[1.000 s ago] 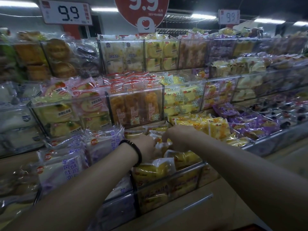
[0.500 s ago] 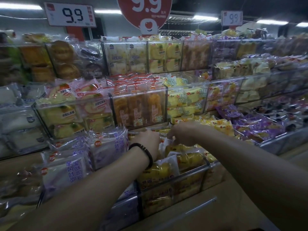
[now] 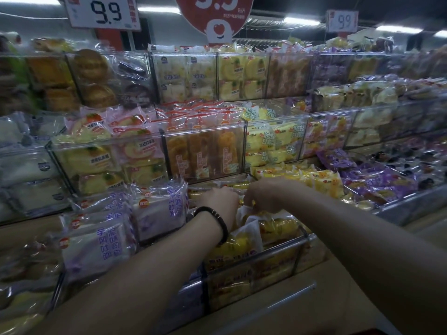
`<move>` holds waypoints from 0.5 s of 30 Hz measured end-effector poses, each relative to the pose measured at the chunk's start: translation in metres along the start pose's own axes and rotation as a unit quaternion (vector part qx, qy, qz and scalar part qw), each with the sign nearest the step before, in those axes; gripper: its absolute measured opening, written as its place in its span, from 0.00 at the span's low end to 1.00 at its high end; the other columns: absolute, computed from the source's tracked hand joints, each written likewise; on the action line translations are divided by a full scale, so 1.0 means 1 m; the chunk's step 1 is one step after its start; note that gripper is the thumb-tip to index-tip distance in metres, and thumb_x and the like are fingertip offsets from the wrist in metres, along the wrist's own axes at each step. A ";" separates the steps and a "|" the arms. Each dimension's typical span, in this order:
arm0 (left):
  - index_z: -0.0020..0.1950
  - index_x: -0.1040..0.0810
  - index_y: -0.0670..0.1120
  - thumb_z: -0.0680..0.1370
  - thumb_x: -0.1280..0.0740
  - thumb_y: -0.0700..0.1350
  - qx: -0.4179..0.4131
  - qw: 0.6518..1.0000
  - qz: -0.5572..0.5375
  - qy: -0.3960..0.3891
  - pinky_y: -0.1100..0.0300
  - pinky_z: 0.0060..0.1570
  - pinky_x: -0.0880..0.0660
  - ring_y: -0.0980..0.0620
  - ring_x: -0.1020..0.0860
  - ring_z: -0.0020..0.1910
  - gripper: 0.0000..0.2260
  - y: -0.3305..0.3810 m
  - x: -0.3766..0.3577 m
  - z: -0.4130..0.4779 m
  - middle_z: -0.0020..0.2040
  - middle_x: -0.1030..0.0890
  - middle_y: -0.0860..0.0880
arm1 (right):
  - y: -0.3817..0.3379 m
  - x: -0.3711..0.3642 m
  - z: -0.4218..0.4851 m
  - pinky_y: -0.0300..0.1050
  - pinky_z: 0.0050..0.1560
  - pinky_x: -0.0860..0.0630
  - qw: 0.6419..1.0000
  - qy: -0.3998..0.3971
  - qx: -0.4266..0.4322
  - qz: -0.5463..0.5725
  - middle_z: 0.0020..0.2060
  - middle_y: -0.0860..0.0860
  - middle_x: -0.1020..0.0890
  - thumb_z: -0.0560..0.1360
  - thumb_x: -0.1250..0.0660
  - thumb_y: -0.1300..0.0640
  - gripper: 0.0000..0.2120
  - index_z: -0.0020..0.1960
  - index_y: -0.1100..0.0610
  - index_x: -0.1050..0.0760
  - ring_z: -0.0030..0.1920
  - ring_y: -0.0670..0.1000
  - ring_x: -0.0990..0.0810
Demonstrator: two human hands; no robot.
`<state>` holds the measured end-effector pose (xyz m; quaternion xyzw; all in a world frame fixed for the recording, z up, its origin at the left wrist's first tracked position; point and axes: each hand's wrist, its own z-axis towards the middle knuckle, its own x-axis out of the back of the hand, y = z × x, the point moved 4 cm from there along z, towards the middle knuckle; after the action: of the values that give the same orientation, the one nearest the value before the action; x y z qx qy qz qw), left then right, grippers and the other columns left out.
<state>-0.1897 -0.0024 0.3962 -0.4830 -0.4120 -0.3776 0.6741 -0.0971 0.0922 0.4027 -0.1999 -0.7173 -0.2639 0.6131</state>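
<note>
Both my hands are down in a clear-walled bin (image 3: 302, 240) on the lowest tier, which is filled with yellow bread packets (image 3: 278, 228). My left hand (image 3: 217, 201), a black bracelet on its wrist, reaches into the packets at the back of the bin with its fingers hidden behind the back of the hand. Close beside it, my right hand (image 3: 263, 195) curls its fingers down and pinches the white wrapper edge of a yellow bread packet (image 3: 244, 213).
White and purple toast packets (image 3: 101, 243) fill the bin to the left, and purple packets (image 3: 372, 177) lie in the one to the right. Two higher tiers of clear bins hold more breads and cakes. Price signs reading 9.9 (image 3: 106, 13) hang above. A wooden ledge (image 3: 338, 286) runs along the front.
Both hands stay in the same bin and have edged slightly further in among the yellow packets. The view has shifted a little.
</note>
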 end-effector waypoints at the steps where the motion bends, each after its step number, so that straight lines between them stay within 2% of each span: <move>1: 0.61 0.20 0.44 0.82 0.33 0.40 -0.008 1.000 -0.001 -0.001 0.52 0.40 0.25 0.43 0.19 0.54 0.09 -0.002 -0.001 0.001 0.60 0.22 0.44 | -0.002 0.000 0.002 0.41 0.35 0.32 1.000 -0.003 -0.002 -0.001 0.57 0.49 0.18 0.81 0.30 0.54 0.12 0.64 0.47 0.18 0.47 0.50 0.22; 3: 0.60 0.20 0.45 0.81 0.31 0.42 -0.021 1.000 -0.008 -0.008 0.52 0.40 0.24 0.43 0.19 0.51 0.09 -0.007 -0.002 0.004 0.59 0.22 0.44 | -0.003 0.002 0.008 0.42 0.35 0.31 1.000 -0.008 -0.013 0.000 0.56 0.50 0.17 0.81 0.30 0.55 0.10 0.62 0.50 0.17 0.47 0.51 0.21; 5: 0.51 0.20 0.47 0.79 0.30 0.42 -0.023 0.999 -0.022 -0.016 0.53 0.39 0.22 0.46 0.21 0.43 0.02 -0.012 -0.005 0.006 0.52 0.22 0.45 | -0.005 0.004 0.014 0.43 0.37 0.28 0.999 -0.017 -0.037 -0.003 0.54 0.51 0.17 0.81 0.30 0.56 0.09 0.60 0.52 0.17 0.46 0.51 0.20; 7: 0.40 0.25 0.48 0.79 0.29 0.46 -0.033 0.999 -0.039 -0.018 0.54 0.35 0.22 0.49 0.25 0.37 0.09 -0.015 -0.008 0.010 0.44 0.23 0.46 | -0.008 0.001 0.015 0.43 0.41 0.24 0.999 -0.017 -0.045 -0.006 0.54 0.52 0.17 0.81 0.30 0.56 0.09 0.60 0.53 0.17 0.47 0.51 0.19; 9: 0.36 0.27 0.48 0.77 0.27 0.51 -0.032 0.997 -0.065 -0.026 0.56 0.31 0.24 0.50 0.25 0.34 0.14 -0.019 -0.007 0.012 0.41 0.23 0.47 | -0.009 0.000 0.011 0.40 0.38 0.26 1.000 -0.010 -0.026 -0.007 0.56 0.52 0.17 0.81 0.31 0.56 0.11 0.62 0.52 0.17 0.46 0.49 0.19; 11: 0.39 0.21 0.46 0.74 0.25 0.55 -0.038 0.994 -0.088 -0.051 0.56 0.33 0.23 0.50 0.22 0.37 0.14 -0.024 -0.005 0.012 0.43 0.20 0.47 | -0.006 -0.002 0.005 0.39 0.35 0.31 1.000 -0.006 -0.013 0.015 0.59 0.52 0.18 0.82 0.32 0.57 0.13 0.66 0.50 0.19 0.42 0.47 0.24; 12: 0.44 0.17 0.46 0.73 0.24 0.57 -0.042 0.991 -0.109 -0.070 0.56 0.38 0.19 0.49 0.19 0.43 0.15 -0.027 -0.003 0.012 0.46 0.18 0.48 | -0.004 -0.001 0.001 0.39 0.36 0.30 0.999 0.002 -0.012 0.038 0.61 0.52 0.19 0.82 0.31 0.56 0.15 0.68 0.49 0.20 0.43 0.47 0.24; 14: 0.55 0.14 0.48 0.71 0.22 0.61 -0.045 0.984 -0.151 -0.082 0.55 0.50 0.18 0.50 0.19 0.53 0.21 -0.033 0.004 0.009 0.54 0.17 0.51 | 0.003 0.000 -0.008 0.44 0.47 0.24 0.996 0.032 -0.012 0.079 0.65 0.52 0.20 0.81 0.29 0.53 0.17 0.70 0.47 0.22 0.52 0.52 0.21; 15: 0.58 0.15 0.49 0.72 0.22 0.61 -0.045 0.982 -0.171 -0.069 0.56 0.51 0.19 0.50 0.19 0.54 0.21 -0.036 0.010 0.007 0.55 0.17 0.52 | 0.005 0.003 -0.015 0.48 0.54 0.22 0.994 0.049 -0.009 0.102 0.66 0.52 0.20 0.81 0.30 0.52 0.18 0.70 0.48 0.22 0.57 0.53 0.20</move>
<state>-0.2201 -0.0057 0.4188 -0.4603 -0.5164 -0.4712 0.5473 -0.0826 0.0869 0.4079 -0.2647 -0.6598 -0.2162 0.6692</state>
